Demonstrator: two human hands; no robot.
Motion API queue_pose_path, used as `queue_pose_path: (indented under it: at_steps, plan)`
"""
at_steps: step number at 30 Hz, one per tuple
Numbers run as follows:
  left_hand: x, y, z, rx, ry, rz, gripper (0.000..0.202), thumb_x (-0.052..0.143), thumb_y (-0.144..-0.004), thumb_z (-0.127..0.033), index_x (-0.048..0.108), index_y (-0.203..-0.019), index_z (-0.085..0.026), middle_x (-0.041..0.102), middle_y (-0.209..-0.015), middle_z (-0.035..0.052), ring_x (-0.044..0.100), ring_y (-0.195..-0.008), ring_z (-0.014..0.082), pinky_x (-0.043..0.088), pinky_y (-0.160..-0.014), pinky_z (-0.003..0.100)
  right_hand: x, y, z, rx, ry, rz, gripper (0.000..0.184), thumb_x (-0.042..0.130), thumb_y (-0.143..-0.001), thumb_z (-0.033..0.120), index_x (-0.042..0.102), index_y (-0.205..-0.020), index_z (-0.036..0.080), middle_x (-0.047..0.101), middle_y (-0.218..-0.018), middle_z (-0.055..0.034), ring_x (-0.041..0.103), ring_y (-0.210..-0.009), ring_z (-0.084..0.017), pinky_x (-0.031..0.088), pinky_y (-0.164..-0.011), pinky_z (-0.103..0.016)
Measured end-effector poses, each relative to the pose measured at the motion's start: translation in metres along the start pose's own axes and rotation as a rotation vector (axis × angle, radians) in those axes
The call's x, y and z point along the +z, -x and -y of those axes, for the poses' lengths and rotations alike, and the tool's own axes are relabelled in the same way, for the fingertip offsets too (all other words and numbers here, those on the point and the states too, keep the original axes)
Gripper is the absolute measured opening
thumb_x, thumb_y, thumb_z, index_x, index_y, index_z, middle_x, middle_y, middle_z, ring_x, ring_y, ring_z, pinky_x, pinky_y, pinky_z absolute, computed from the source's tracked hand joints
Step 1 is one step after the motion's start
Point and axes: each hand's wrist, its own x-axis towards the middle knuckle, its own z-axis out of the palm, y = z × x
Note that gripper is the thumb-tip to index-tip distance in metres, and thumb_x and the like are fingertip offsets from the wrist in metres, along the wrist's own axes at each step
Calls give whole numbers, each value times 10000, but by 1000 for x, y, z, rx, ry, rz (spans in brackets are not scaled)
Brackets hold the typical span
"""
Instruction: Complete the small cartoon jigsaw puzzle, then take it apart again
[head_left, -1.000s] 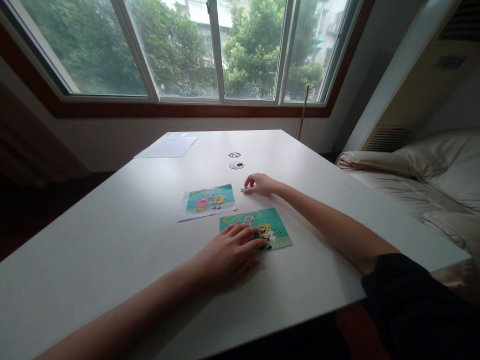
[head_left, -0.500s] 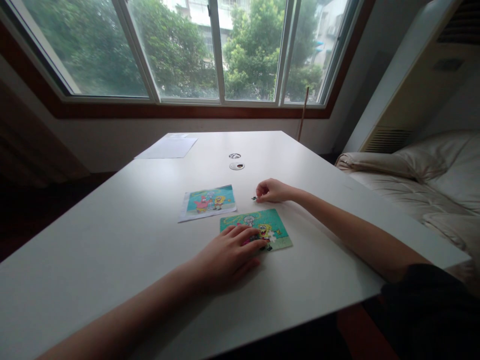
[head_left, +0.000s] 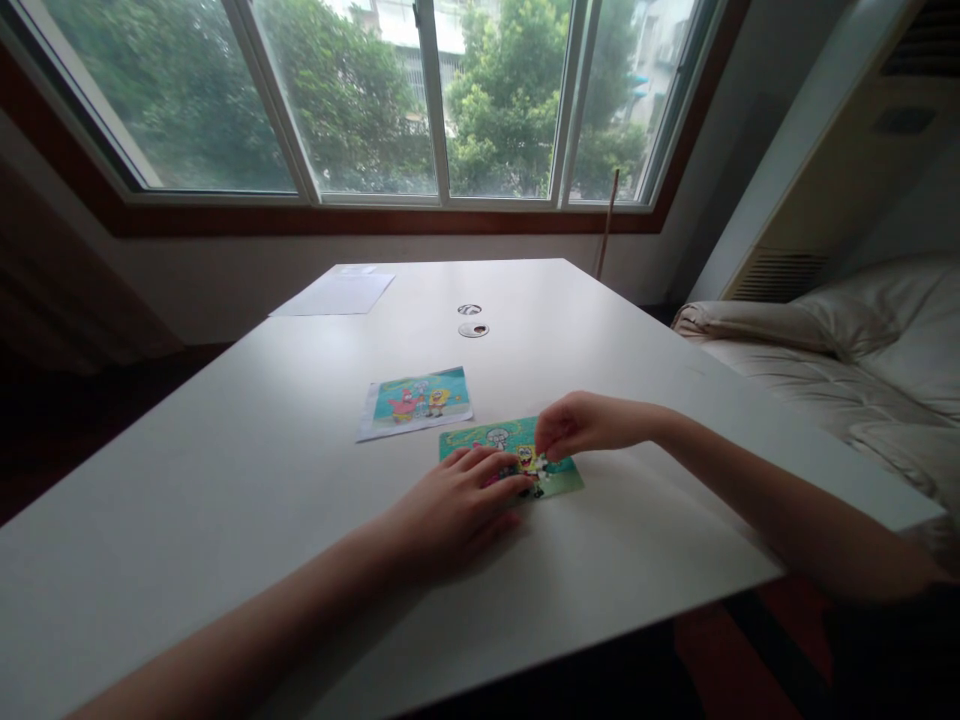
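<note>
The puzzle (head_left: 510, 440) lies flat before you, one small white gap (head_left: 547, 468) showing at its right-hand part. Your right hand (head_left: 571, 425) is bent over that gap, thumb and fingers pressed together, apparently pinching a small piece (head_left: 541, 462) (your own fingers mostly hide it). Your left hand (head_left: 469, 500) rests loosely spread, palm down, across the puzzle's near left part. Let it bear down lightly so the puzzle can't slide; match tabs to notches before pressing, and turn the piece rather than force it. For checking colours, the printed picture (head_left: 422, 398) lies just beyond, on the white table (head_left: 300, 480); farther off are two round fittings (head_left: 473, 330) and some paper (head_left: 337, 295).
</note>
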Motion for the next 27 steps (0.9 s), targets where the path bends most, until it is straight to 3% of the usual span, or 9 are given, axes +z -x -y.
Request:
queue_pose_path:
  at_steps: [9,19,23,27]
  plan:
    - [2,-1,1,6,5,-4,382,397,-843,-296,402,-1221,-243,458,-1196,84,430,-1045,249,342,-897,435,6,-3,4,-42,129,-40,199,558,-750,228,612,-930,164,639,-839,-29,575,-750,-119,440,-645,-210]
    - [1,-1,1,-5,1,5,384,396,-845,-309,402,-1224,-247,462,-1179,89,433,-1036,253,346,-893,433,14,-6,4,-98,308,-96,162,546,-758,202,615,-902,179,615,-803,-15,552,-689,-102,418,-622,-200]
    - [1,-1,0,-4,-4,3,378,402,-840,-304,412,-1213,-243,458,-1182,88,429,-1037,256,347,-890,434,15,-7,2,-81,392,-148,171,581,-737,231,614,-899,189,545,-891,-40,517,-717,-110,414,-652,-214]
    - [2,-1,-2,-7,-9,13,375,397,-845,-317,410,-1212,-243,461,-1176,91,429,-1041,258,345,-892,441,15,-9,-6,-16,419,-186,300,627,-696,333,567,-960,203,502,-919,-45,495,-791,-148,406,-710,-254]
